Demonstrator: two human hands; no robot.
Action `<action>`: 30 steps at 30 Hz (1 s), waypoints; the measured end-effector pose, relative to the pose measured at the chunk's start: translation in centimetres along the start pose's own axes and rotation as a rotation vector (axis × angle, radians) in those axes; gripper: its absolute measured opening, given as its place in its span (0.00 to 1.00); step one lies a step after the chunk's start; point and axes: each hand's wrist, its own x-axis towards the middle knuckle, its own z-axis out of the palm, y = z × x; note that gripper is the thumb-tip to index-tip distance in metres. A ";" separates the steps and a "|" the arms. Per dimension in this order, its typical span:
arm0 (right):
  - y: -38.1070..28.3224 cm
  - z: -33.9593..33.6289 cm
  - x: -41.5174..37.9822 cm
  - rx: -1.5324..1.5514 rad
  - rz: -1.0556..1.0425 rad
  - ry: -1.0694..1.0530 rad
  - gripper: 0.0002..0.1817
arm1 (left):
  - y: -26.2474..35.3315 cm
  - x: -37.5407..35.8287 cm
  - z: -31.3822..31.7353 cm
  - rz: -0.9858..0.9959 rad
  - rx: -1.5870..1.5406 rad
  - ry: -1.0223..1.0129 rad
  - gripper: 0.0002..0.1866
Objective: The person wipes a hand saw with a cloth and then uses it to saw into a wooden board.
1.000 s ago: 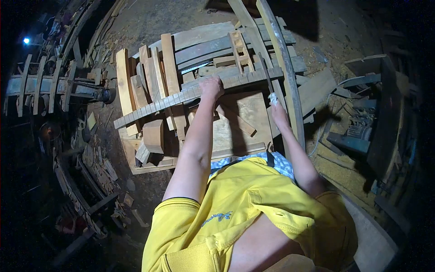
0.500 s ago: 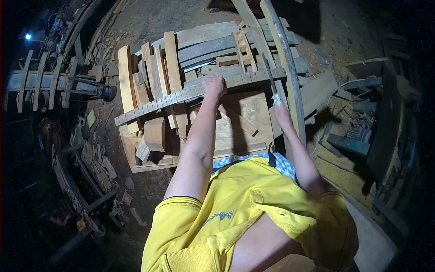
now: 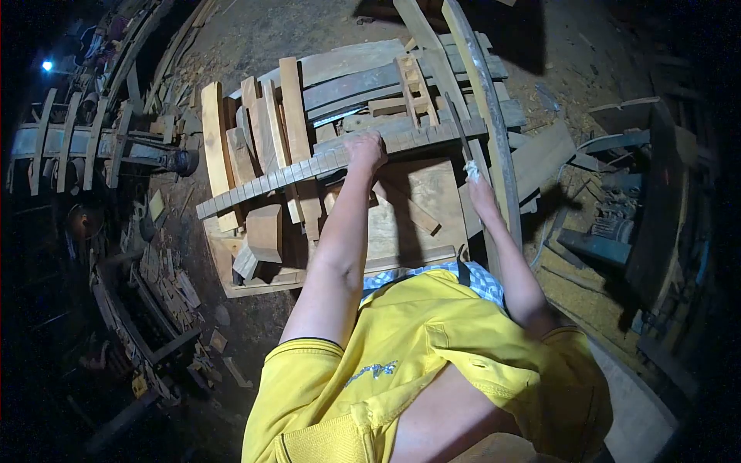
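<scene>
A long curved wooden strip [image 3: 270,177] with many evenly spaced marks or cuts across it lies over several boards. My left hand [image 3: 365,148] is closed on the strip near its middle. In my right hand [image 3: 478,187] is a saw [image 3: 458,123], its handle end wrapped in something white, its long narrow blade pointing away from me. The blade crosses the strip close to its right end; whether it cuts into the wood cannot be told. Upright-laid planks [image 3: 294,116] rest under the strip on the left, beside a wooden block [image 3: 265,233].
A plywood board [image 3: 417,201] lies beneath the strip. Two long beams [image 3: 486,92] run away from me at the right. Machinery with a motor [image 3: 610,229] stands further right. Wood scraps [image 3: 174,282] litter the floor at left, near a metal frame [image 3: 147,143].
The view has shifted very slightly. Both hands, the saw and the strip stay in nearly the same places.
</scene>
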 end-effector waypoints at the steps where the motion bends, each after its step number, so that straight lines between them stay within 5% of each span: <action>1: -0.2 -0.1 0.2 0.003 0.001 0.009 0.16 | 0.1 -0.1 0.0 0.005 0.001 -0.006 0.17; 7: -2.9 0.4 6.2 -0.104 -0.059 0.039 0.14 | 0.0 -0.2 -0.3 0.011 0.009 -0.012 0.17; 30: -0.4 -0.4 1.1 -0.045 0.010 0.013 0.15 | 0.2 -0.6 -0.8 0.003 -0.018 0.006 0.18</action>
